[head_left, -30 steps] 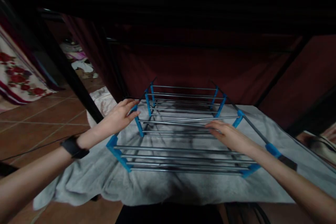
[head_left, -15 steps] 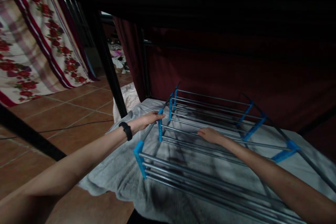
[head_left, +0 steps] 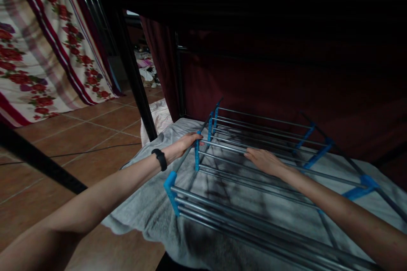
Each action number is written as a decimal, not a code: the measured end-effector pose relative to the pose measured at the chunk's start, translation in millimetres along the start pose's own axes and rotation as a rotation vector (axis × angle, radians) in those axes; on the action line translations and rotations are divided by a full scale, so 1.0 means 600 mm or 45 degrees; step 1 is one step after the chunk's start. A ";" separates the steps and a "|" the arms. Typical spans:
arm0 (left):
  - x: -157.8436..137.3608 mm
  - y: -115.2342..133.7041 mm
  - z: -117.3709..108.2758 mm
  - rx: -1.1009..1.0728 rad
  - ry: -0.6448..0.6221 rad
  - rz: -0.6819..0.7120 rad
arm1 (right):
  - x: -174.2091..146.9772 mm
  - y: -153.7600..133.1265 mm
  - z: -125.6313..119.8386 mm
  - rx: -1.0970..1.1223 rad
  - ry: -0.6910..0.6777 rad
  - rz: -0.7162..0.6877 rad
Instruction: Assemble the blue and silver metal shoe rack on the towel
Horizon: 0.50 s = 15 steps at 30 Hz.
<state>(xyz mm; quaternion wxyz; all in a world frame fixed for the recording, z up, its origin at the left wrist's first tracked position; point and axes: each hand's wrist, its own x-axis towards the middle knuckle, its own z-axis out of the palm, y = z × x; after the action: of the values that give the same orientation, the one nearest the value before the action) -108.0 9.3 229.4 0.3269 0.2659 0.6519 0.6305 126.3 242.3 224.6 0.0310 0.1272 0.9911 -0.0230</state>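
Steel-barred rack [head_left: 254,165] with blue brackets lies on grey blanket [head_left: 149,203].

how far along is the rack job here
Done: the metal rack with blue connectors lies flat on the grey blanket, tiers joined. In hand: the left hand rests at a side pole by a connector and the right hand lies on the rods. Left: the rack is not yet standing upright.
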 end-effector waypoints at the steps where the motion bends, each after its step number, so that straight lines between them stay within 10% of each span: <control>1: 0.003 0.000 0.001 0.003 0.022 -0.024 | 0.000 0.000 0.000 -0.017 0.000 0.004; 9: 0.025 0.004 0.005 0.038 0.129 -0.135 | 0.000 -0.012 -0.015 0.073 0.047 -0.056; 15: 0.024 0.000 0.004 0.076 0.118 -0.057 | 0.075 -0.118 -0.031 0.181 0.156 -0.170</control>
<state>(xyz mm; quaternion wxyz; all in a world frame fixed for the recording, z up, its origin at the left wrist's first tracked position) -115.3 21.7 228.4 0.3023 0.2314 0.6906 0.6149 63.7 186.1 243.1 -0.0403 0.0642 0.9933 -0.0875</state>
